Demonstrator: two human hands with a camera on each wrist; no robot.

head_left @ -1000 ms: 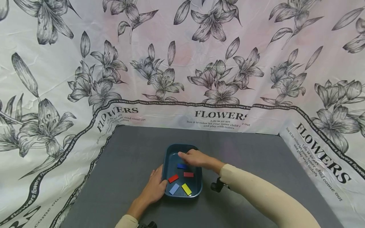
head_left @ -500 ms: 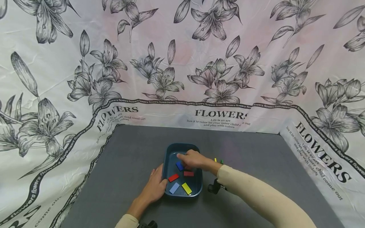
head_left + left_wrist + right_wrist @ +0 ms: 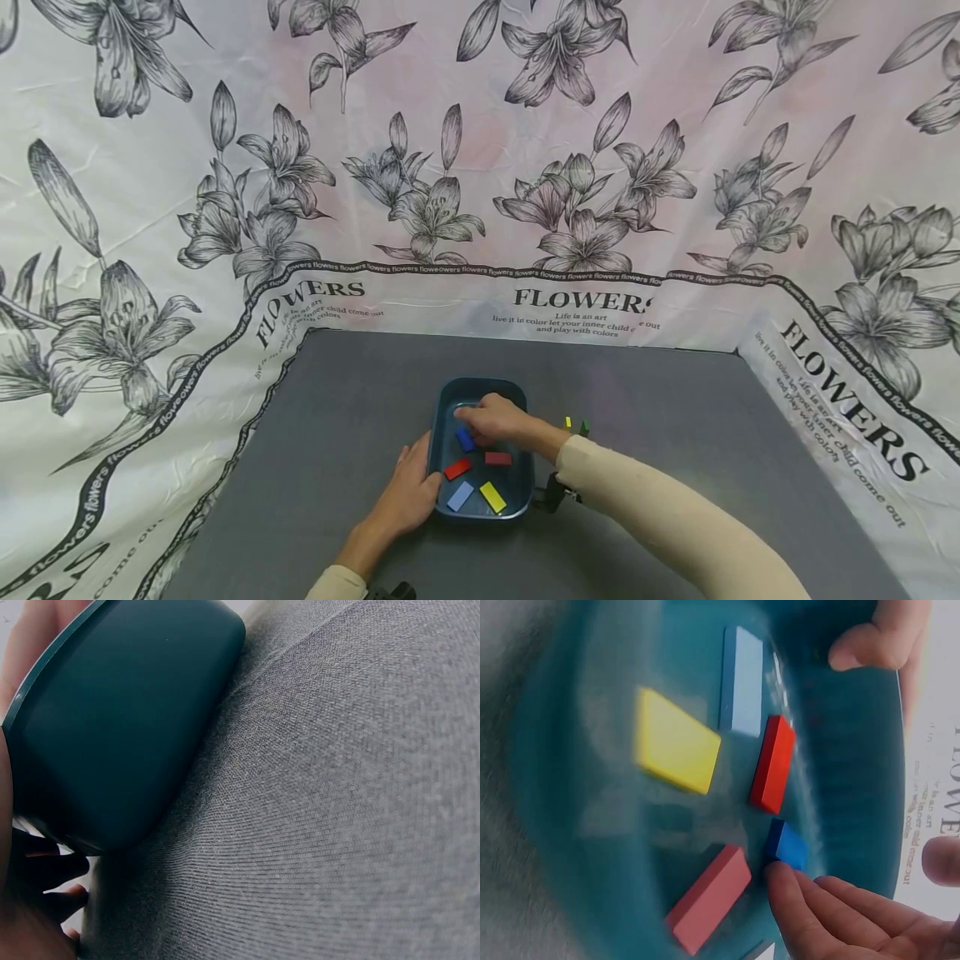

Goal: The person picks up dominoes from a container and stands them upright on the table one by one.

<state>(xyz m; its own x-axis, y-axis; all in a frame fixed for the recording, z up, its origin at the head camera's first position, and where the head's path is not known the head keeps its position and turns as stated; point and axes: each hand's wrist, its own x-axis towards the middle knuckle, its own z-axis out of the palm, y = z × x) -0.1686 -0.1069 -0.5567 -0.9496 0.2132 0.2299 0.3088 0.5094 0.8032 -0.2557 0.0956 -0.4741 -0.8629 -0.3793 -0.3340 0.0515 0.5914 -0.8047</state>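
My left hand grips the left wall of a dark teal plastic tub, its thumb over the rim. The left wrist view shows the tub's outer wall and some fingers below it. My right hand reaches into the tub, fingertips touching a dark blue block. Its thumb stands apart from the block. Nearby on the tub floor lie a red block, a pinkish-red block, a yellow block and a light blue block. A white piece shows partly at the bottom edge.
Beyond my right forearm, a small yellow block and a green block are on the grey tabletop. White flower-printed cloth surrounds the table at the back and sides.
My right hand has moved left and slightly nearer inside the tub; the dark blue block has shifted left and turned. Small yellow and green blocks have come into view. My left hand keeps its hold.
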